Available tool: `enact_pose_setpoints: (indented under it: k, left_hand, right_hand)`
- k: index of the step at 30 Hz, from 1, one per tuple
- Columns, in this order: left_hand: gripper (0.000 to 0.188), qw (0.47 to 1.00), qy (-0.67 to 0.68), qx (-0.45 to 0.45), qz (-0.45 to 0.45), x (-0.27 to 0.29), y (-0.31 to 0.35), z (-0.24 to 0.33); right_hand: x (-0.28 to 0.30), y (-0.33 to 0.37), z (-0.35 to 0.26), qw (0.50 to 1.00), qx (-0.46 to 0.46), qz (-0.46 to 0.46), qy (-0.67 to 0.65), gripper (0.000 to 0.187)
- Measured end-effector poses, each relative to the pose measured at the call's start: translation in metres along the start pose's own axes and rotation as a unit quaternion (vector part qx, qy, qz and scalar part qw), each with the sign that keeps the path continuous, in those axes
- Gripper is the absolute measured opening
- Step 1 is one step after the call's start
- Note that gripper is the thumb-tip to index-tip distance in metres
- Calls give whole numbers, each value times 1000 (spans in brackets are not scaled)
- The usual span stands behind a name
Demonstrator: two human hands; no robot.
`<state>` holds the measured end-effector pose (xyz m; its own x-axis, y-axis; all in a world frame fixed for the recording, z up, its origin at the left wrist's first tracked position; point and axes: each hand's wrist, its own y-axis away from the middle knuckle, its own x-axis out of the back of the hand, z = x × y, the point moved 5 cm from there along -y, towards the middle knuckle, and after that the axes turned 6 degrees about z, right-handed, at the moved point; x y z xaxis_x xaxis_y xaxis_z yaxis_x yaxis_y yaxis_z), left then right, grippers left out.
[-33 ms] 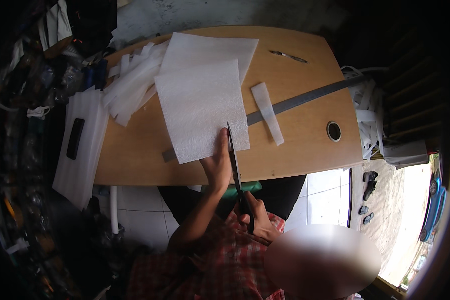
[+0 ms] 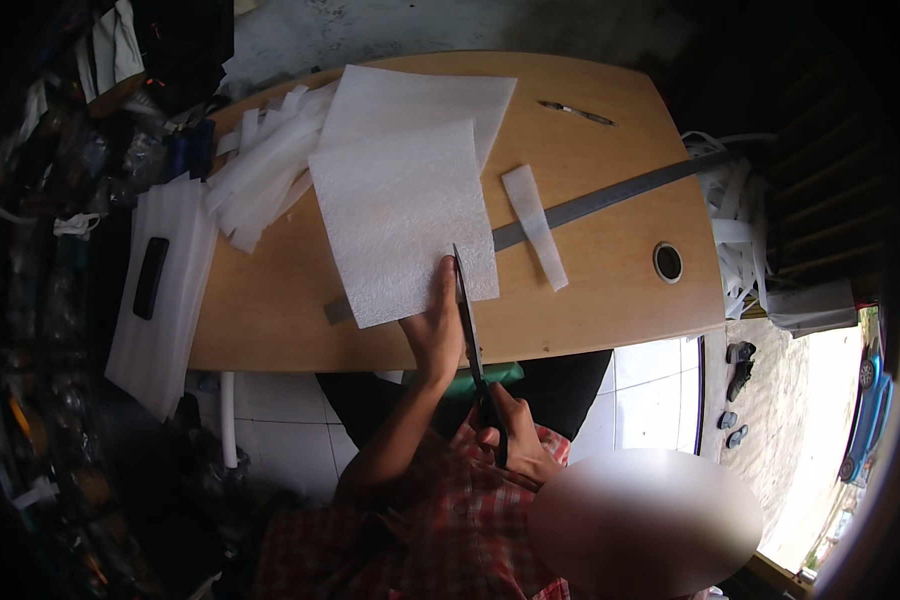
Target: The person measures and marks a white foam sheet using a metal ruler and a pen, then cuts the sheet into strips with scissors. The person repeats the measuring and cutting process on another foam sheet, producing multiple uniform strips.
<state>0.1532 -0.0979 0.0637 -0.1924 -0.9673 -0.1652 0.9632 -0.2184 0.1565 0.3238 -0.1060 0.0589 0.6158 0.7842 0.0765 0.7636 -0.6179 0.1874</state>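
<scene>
Lower centre of the frame, and the left hand [image 2: 436, 335] has the white foam sheet [image 2: 400, 215] by its lower edge, thumb laid flat on top, the fingers beneath out of sight. Just right of it, the right hand [image 2: 522, 438] is wrapped around the black handles of the scissors [image 2: 472, 338], blades pointing up the frame, tip over the sheet's lower right part and right alongside that left thumb. Is one blade under the foam? Can't tell from here.

The sheet itself sits mid-frame, overlapping a second foam sheet [image 2: 420, 95] at upper centre. A grey metal ruler [image 2: 625, 192] slants down from the upper right, passes beneath the held sheet and pokes out at its lower left. Across that ruler, right of centre, lies a single foam strip [image 2: 535, 228]. Over to the upper left, a heap of foam strips [image 2: 265, 185]; at far left, a black smartphone [image 2: 151, 277] on layered foam sheets [image 2: 170, 330]. And a pen [image 2: 577, 112] rests at upper right on the wooden table [image 2: 600, 310].
</scene>
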Motion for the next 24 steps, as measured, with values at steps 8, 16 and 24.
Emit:
enact_pose_setpoints:
  k: [8,16,24]
  left_hand:
    - [47,999,-13,-28,-18,-6,-7,-2]
    - [46,999,18,18,-47,-10,-3,9]
    - [46,992,-23,65,-103,-7,7,13]
  right_hand:
    - [5,-8,1,998,28,54,-8,73]
    - [10,-11,8,996,25,83,16,71]
    - [15,-18,5,994,55,96,-2,64]
